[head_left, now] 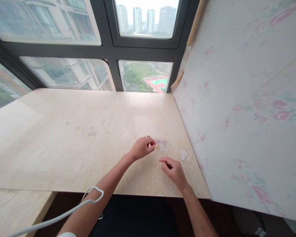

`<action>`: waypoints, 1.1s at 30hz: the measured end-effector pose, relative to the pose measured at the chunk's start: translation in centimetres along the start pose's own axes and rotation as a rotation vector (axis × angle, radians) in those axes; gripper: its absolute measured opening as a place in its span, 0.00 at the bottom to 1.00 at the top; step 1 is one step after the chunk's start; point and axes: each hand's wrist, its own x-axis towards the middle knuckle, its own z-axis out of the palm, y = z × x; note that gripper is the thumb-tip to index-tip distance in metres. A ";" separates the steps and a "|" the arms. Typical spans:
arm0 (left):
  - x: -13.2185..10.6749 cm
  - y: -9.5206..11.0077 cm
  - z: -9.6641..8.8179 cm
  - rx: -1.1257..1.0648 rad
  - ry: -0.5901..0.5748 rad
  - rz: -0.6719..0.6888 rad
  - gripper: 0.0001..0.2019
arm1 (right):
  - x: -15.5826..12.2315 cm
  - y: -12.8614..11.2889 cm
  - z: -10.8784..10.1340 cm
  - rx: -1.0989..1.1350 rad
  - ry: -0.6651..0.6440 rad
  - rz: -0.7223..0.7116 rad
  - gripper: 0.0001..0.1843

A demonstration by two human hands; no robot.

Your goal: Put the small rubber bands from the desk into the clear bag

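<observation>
A small clear plastic box (164, 145) with divided sections lies on the table, with a few small pinkish and yellowish ring-like pieces inside. At its left edge, my left hand (143, 147) has thumb and index finger curled together in a pinch; the fingertips meet the edge of the box. A ring sits on one finger of that hand. Lower and to the right, my right hand (174, 170) hovers over the tabletop, loosely curled, its index finger pointing left and apart from the thumb. Nothing shows in it. Small white pieces (184, 155) in what looks like clear film lie beyond it.
Several thin rings (92, 128) lie scattered on the pale wooden table (51, 158), left of centre. A floral-papered wall (236, 115) borders the right side, dark-framed windows (143, 52) the back. A white cable (64, 214) crosses near my left forearm.
</observation>
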 end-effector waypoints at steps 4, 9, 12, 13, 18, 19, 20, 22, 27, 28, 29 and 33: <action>-2.4 -1.3 -1.1 0.010 0.064 -0.060 0.05 | 0.0 0.0 0.0 0.035 0.013 0.053 0.12; -6.7 -3.9 -3.2 0.058 0.083 -0.152 0.05 | -0.1 -0.3 0.0 -0.037 -0.023 0.040 0.13; -8.8 -5.5 -5.0 0.073 0.091 -0.170 0.05 | -0.2 -0.6 0.1 -0.056 -0.045 0.034 0.14; -9.4 -5.9 -5.5 0.062 0.108 -0.176 0.06 | -0.2 -0.8 0.2 -0.054 -0.049 0.042 0.14; -11.1 -7.4 -6.8 -0.129 0.293 -0.242 0.07 | 1.3 -4.3 2.7 0.001 -0.102 0.031 0.16; -11.3 -7.5 -6.7 -0.169 0.322 -0.253 0.07 | 2.0 -5.5 3.7 0.026 -0.128 0.004 0.15; -11.4 -7.6 -6.7 -0.202 0.342 -0.262 0.07 | 2.9 -6.9 4.8 0.051 -0.161 -0.034 0.15; -11.5 -7.7 -6.5 -0.261 0.368 -0.271 0.08 | 5.3 -9.6 7.4 0.079 -0.255 -0.129 0.14; -11.7 -8.1 -6.3 -0.369 0.428 -0.252 0.11 | 14.1 -15.3 15.9 0.029 -0.420 -0.304 0.16; -11.7 -8.1 -6.3 -0.373 0.439 -0.251 0.11 | 16.0 -16.2 18.0 -0.042 -0.444 -0.333 0.16; -11.7 -8.1 -6.3 -0.373 0.447 -0.251 0.10 | 17.9 -17.0 20.0 -0.155 -0.479 -0.367 0.17; -11.7 -8.3 -6.2 -0.364 0.468 -0.280 0.09 | 23.5 -19.3 28.3 -0.593 -0.626 -0.453 0.15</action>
